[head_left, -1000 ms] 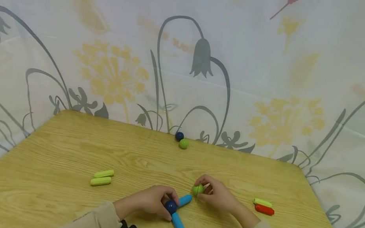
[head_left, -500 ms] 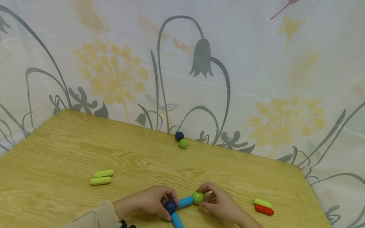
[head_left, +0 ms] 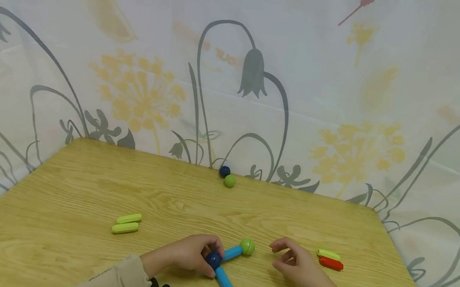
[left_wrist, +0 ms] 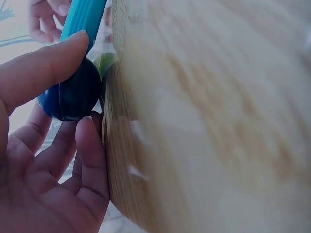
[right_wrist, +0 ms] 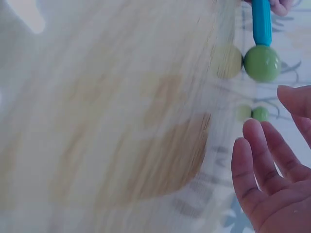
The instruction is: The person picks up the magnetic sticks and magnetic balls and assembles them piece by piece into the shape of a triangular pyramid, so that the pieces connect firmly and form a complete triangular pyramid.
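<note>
My left hand (head_left: 197, 253) pinches a dark blue ball (head_left: 213, 260) between thumb and fingers, low over the table. Two blue rods join that ball: one rod (head_left: 232, 254) angles away to the far right, the other rod (head_left: 224, 281) toward the near right. On the far rod's end sits a green ball (head_left: 247, 246), which the right wrist view also shows attached to the rod. To the right of this ball, my right hand (head_left: 300, 269) hovers with loosely bent fingers, holding nothing and apart from it.
Two yellow-green rods (head_left: 125, 227) lie at the left. At the right, a yellow-green rod (head_left: 328, 254) lies beside a red rod (head_left: 331, 263). Near the table's back edge are another dark blue ball (head_left: 224, 172) and another green ball (head_left: 229, 181), close together. A patterned curtain (head_left: 172, 54) hangs behind.
My right hand brought the green ball to the far blue rod's end, then let go and drew back to the right. The left hand keeps its hold on the dark blue ball.
</note>
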Available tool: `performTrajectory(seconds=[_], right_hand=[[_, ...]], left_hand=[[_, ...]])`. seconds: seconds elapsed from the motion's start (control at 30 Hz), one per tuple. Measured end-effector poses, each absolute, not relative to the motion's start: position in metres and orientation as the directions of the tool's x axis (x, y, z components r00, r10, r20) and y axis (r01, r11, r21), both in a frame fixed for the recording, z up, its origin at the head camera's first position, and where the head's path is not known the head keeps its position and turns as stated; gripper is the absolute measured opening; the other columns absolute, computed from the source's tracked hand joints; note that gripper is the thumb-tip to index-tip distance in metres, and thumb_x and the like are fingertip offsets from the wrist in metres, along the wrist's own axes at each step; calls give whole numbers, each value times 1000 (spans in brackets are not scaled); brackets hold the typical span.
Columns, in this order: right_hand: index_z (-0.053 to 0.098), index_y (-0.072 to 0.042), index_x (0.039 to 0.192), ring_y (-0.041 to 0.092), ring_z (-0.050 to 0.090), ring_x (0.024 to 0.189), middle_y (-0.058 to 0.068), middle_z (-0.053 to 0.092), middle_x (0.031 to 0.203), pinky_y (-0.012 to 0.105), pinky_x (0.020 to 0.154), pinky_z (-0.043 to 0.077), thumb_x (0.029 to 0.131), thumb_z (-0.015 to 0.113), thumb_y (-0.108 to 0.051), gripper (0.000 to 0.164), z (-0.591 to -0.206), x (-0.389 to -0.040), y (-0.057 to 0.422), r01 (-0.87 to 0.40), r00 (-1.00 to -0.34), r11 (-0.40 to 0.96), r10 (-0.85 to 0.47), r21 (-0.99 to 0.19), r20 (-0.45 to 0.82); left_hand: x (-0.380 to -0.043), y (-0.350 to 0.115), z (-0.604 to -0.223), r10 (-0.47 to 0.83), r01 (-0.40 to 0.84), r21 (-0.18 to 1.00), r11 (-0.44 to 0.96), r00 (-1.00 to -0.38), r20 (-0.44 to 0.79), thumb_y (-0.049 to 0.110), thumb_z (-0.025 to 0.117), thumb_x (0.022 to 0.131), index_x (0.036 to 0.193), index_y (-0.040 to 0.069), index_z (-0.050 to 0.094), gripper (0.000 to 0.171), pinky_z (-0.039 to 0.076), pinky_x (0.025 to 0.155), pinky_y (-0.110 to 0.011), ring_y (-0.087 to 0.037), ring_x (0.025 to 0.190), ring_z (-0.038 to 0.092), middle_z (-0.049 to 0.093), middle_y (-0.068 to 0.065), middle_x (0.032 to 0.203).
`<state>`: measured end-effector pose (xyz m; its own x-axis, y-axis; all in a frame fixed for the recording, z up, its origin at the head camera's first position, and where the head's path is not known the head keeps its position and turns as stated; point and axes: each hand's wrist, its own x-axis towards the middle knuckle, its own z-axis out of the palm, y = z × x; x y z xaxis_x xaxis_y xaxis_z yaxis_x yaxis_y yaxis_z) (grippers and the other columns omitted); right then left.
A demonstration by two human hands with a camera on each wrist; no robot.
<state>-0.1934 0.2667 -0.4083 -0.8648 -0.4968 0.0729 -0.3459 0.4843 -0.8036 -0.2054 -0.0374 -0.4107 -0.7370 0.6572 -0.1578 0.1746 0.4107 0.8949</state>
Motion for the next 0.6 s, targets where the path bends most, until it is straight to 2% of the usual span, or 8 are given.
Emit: performTrajectory(seconds=[0.6], right_hand=[[52,4,117,12,56,82,21,52,112,28,67,50,90,63,-9,32,-406,-175,311,-285,-930,529,-354,-800,98]], left_hand=[[-206,-36,-412,648,177,892,416,-746,-153,1,77,75,99,11,57,33,45,75,-31,-16,81,52,54,-1,98]])
